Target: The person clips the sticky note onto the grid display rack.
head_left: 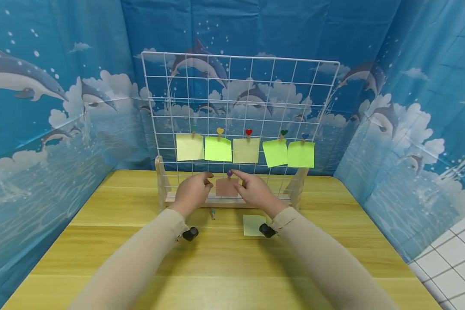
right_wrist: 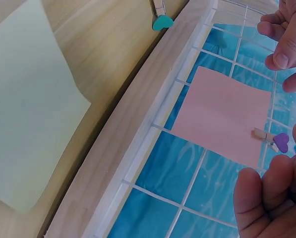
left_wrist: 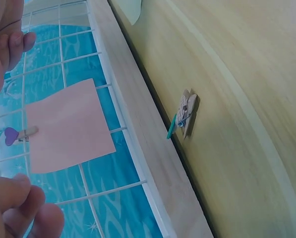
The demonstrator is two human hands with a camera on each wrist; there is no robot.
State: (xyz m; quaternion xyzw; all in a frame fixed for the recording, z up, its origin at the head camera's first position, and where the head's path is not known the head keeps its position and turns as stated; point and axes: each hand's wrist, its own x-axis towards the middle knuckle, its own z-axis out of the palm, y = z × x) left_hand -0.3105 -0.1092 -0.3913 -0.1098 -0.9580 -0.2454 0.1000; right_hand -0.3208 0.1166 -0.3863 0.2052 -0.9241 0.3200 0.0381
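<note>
A pink sticky note (head_left: 226, 188) hangs low on the white wire grid (head_left: 252, 103), pinned by a small wooden clothespin with a purple heart (right_wrist: 280, 142). On its left is my left hand (head_left: 193, 192), fingers loosely bent and holding nothing. To the right of the note, my right hand (head_left: 255, 189) has its index finger pointing toward the purple heart; the right wrist view shows a gap between them. A second clothespin (left_wrist: 186, 114) with a teal heart lies on the table before the grid's wooden base. A pale yellow-green sticky note (head_left: 252, 225) lies under my right wrist.
Several yellow and green notes, such as the pale yellow one (head_left: 190, 147) and the bright green one (head_left: 301, 155), hang in a row higher up, each from a heart clothespin. Wooden feet (head_left: 160, 181) support the grid. A blue dolphin curtain (head_left: 81, 86) surrounds the wooden table (head_left: 112, 232).
</note>
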